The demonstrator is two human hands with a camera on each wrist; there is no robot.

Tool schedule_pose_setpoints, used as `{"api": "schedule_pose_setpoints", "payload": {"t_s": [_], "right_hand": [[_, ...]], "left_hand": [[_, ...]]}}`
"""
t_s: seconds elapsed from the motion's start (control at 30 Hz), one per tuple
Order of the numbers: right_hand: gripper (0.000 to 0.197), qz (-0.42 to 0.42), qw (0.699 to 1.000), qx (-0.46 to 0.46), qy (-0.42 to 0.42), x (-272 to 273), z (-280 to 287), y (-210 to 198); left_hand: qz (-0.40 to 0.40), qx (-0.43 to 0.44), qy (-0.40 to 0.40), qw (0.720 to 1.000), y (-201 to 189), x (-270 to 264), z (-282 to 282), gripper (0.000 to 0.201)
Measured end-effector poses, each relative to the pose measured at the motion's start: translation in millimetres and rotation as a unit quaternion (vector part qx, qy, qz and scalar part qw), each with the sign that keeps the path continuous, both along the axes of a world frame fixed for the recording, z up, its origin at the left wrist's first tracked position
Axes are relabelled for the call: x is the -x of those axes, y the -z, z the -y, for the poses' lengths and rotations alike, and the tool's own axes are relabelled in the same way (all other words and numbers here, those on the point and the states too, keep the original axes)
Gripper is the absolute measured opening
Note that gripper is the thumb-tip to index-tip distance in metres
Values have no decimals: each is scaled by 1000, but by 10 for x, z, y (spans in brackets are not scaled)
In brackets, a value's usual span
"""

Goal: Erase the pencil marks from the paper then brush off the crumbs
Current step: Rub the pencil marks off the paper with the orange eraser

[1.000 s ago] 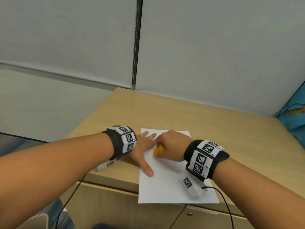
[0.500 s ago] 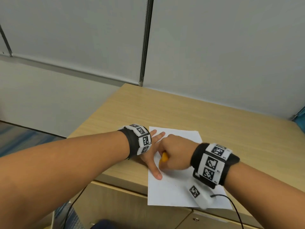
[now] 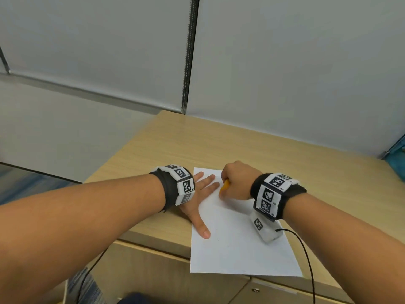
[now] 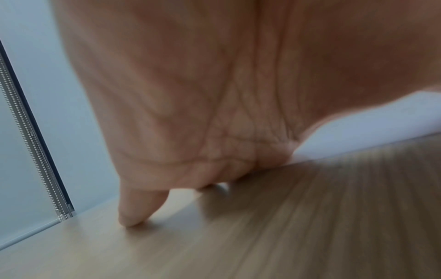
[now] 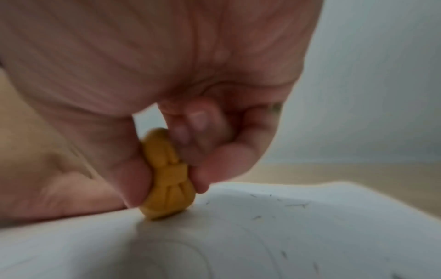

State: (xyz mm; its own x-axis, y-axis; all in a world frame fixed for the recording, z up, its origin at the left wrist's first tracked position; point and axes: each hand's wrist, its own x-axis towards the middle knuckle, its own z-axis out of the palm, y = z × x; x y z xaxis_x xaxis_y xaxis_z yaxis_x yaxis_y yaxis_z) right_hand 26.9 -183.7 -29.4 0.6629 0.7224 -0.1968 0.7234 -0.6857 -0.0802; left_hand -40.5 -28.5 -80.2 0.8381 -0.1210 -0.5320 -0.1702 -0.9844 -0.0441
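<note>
A white sheet of paper (image 3: 236, 242) lies on the wooden desk (image 3: 285, 154), its near edge hanging past the desk's front. My left hand (image 3: 201, 194) lies flat on the sheet's left edge, fingers spread and thumb stretched toward me. My right hand (image 3: 235, 183) pinches a yellow-orange eraser (image 3: 225, 185) between thumb and fingers near the sheet's far left part. In the right wrist view the eraser (image 5: 167, 175) presses its lower end on the paper (image 5: 262, 236), where faint pencil arcs and small dark crumbs (image 5: 296, 205) show. The left wrist view shows my palm (image 4: 214, 94) resting on the desk.
Grey partition panels (image 3: 285, 62) rise behind the desk, with a metal joint strip (image 3: 188, 62) between them. A blue object (image 3: 396, 159) sits at the far right edge. Black cables hang from both wrist units; the right one (image 3: 306, 260) crosses the desk front. Drawer fronts lie below.
My right hand has slid the eraser away from me, toward the paper's far edge. The left hand stays flat on the sheet. The head view shifted slightly.
</note>
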Motion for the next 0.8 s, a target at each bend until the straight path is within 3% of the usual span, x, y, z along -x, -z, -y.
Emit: {"api": "schedule_pose_setpoints", "payload": {"t_s": [0.17, 0.33, 0.43, 0.47, 0.53, 0.63, 0.73, 0.8], "right_hand": [[27, -101, 987, 73, -105, 388, 54, -9], [30, -35, 999, -25, 17, 3, -9, 3], [11, -52, 996, 6, -69, 321, -48, 54], [18, -82, 992, 17, -91, 413, -39, 57], [34, -82, 994, 16, -71, 331, -11, 33], [34, -2, 1000, -21, 23, 15, 25, 21], [21, -37, 998, -13, -43, 266, -30, 102], [23, -71, 995, 6, -74, 399, -35, 93]], "left_hand": [[-10, -5, 6, 1000, -29, -9, 3, 141], [-3, -4, 6, 1000, 47, -32, -43, 149], [-26, -26, 9, 999, 34, -63, -15, 144], [-32, -33, 12, 999, 24, -61, -9, 142], [-25, -23, 8, 999, 11, -43, -11, 142], [-5, -6, 1, 1000, 17, -21, -13, 148], [-30, -25, 2, 999, 40, -71, -15, 151], [-43, -29, 3, 999, 19, -63, -15, 151]]}}
